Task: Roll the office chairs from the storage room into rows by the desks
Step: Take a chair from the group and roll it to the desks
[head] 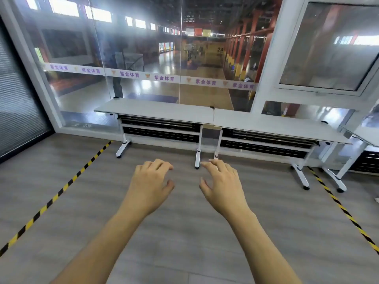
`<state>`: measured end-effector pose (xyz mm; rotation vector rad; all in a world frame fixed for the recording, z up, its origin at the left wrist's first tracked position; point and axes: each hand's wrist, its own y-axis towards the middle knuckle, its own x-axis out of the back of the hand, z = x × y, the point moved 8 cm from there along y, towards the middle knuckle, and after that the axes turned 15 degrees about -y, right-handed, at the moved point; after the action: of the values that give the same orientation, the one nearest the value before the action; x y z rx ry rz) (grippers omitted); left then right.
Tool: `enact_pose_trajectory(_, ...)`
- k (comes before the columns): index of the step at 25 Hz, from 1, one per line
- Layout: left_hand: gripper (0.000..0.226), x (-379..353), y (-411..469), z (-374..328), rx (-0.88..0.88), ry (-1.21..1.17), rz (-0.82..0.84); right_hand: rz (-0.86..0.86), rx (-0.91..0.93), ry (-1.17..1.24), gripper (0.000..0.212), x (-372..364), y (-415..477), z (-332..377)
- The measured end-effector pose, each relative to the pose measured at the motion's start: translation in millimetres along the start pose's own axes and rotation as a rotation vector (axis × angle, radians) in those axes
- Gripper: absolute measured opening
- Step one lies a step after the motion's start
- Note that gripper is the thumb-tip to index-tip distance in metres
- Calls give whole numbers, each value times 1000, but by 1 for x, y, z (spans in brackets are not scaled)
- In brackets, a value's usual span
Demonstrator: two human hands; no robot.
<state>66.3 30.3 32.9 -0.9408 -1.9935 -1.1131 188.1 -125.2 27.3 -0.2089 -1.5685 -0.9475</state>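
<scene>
1. Grey floor (184, 232) lies under left hand (150, 181) and right hand (222, 182), each grip loose, fingers half curled, holding nothing.
2. Two white desks (155, 109) stand end to end along the glass wall (143, 48) ahead.

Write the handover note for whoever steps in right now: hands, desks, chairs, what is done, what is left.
The left hand is open, fingers loosely curled, holding nothing. The right hand is the same. Both are held out over the floor.
The left desk and right desk stand end to end along the glass wall. A third desk shows at the right edge.
Done: nothing visible; no chair is in view.
Left: fetch the chairs and set them in rows by the desks.
</scene>
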Motion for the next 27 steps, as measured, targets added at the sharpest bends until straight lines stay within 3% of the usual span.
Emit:
enact_pose_trajectory(3, 40, -9, -32, 13, 85, 37, -2, 84, 84, 48, 50, -25, -12, 20)
enact_pose_trajectory(13, 44, 37, -235, 65, 725, 189, -115, 294, 573, 319, 49, -79, -87, 180)
enact_pose_trajectory(18, 53, 118, -378, 82, 998, 273, -293, 336, 869, 423, 50, -58, -155, 325)
enact_pose_trajectory(27, 40, 282, -683, 102, 1308, 434, -604, 363, 1258, 579, 48, 16, -360, 620)
